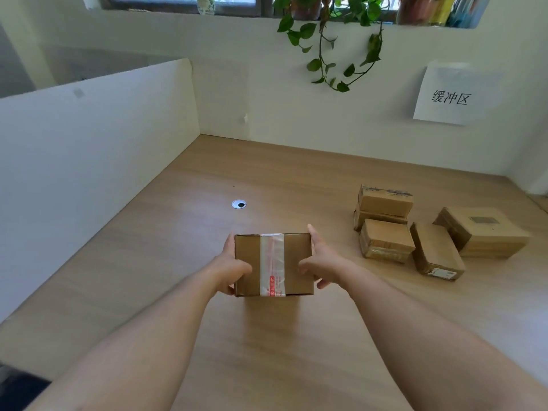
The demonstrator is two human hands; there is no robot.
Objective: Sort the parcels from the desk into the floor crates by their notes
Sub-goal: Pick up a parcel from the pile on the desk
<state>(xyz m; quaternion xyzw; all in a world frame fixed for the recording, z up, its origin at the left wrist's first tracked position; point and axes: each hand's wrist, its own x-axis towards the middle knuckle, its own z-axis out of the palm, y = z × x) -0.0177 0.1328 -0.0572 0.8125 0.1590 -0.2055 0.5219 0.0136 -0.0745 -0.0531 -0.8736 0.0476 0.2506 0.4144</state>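
Note:
A brown cardboard parcel (272, 264) with a strip of clear tape and red print across its top is held above the wooden desk (184, 232) in the middle of the view. My left hand (232, 266) grips its left side, thumb on top. Its right side is gripped by my right hand (321, 261), thumb also on top. No note shows on the visible faces. Several more brown parcels lie in a cluster at the desk's right: a stacked pair (384, 203), one in front of it (387, 240), one with a label (437, 252) and a flat one (483, 231).
A white partition (89, 161) bounds the desk on the left and a wall closes the back. A paper sign (453, 94) hangs on the wall at right, under a trailing plant (335, 48). A cable grommet (239, 204) sits in the desk. No floor crates are in view.

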